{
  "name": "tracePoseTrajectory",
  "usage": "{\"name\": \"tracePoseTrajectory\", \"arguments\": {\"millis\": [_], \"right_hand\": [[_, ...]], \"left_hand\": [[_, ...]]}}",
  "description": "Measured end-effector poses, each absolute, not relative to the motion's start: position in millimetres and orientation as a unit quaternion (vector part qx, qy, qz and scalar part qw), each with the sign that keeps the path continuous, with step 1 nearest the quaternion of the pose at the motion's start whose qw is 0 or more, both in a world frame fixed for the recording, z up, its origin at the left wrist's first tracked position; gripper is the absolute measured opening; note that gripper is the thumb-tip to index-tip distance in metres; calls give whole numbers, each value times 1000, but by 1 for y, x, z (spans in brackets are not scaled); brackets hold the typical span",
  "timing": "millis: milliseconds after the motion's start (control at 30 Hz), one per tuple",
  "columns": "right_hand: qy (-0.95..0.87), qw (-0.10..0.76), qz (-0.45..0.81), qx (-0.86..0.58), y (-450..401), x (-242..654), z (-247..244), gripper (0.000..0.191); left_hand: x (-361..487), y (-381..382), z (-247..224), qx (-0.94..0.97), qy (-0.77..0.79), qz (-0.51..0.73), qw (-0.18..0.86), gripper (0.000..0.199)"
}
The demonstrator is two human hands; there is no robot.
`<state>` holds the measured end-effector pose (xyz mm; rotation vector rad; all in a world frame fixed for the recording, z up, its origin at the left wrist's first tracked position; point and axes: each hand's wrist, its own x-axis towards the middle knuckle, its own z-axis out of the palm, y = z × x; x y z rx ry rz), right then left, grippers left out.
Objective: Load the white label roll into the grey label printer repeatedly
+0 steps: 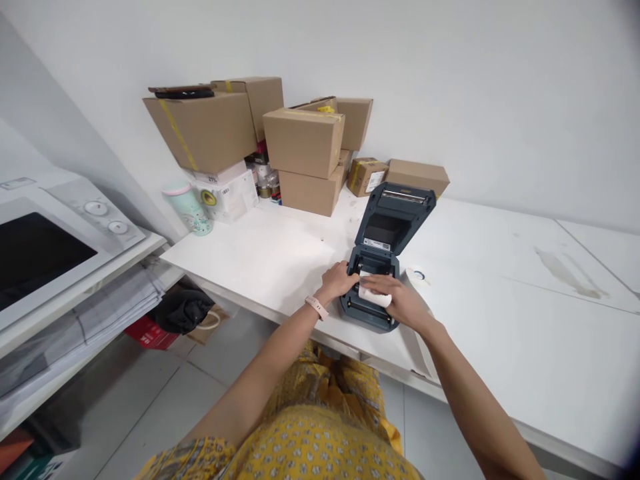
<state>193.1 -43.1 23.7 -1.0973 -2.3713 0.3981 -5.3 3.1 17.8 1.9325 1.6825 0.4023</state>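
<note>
A dark blue-grey label printer (373, 323) stands on the white table near its front edge, its lid (395, 207) tipped up and back. A white paper roll (373, 295) lies in the printer's open bay. My right hand (400, 300) reaches in from the right with its fingers over the roll, gripping it. At the left rim of the bay, my left hand (337, 281) is closed on the printer's edge, the thumb reaching inside. Exactly what the left fingertips press on is hidden.
Several cardboard boxes (305, 143) are stacked against the wall at the back. A mint tumbler (187, 210) stands at the table's left end, near a white microwave (65, 233) on a shelf. Right of the printer lies a white item (419, 277), partly hidden behind my right hand.
</note>
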Motion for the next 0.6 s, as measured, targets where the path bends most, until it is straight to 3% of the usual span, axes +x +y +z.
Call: {"name": "tracePoseTrajectory", "arguments": {"millis": [100, 267, 433, 600], "right_hand": [[-874, 241, 160, -390, -58, 190, 21, 59], [-871, 225, 100, -425, -79, 183, 19, 41], [-846, 224, -18, -484, -101, 165, 14, 40], [-828, 241, -57, -502, -117, 151, 8, 44]], "left_hand": [[-5, 2, 19, 715, 627, 148, 272, 39], [-5, 1, 21, 713, 627, 149, 274, 39], [-5, 1, 21, 711, 627, 153, 278, 38], [-5, 1, 20, 708, 630, 148, 282, 35]]}}
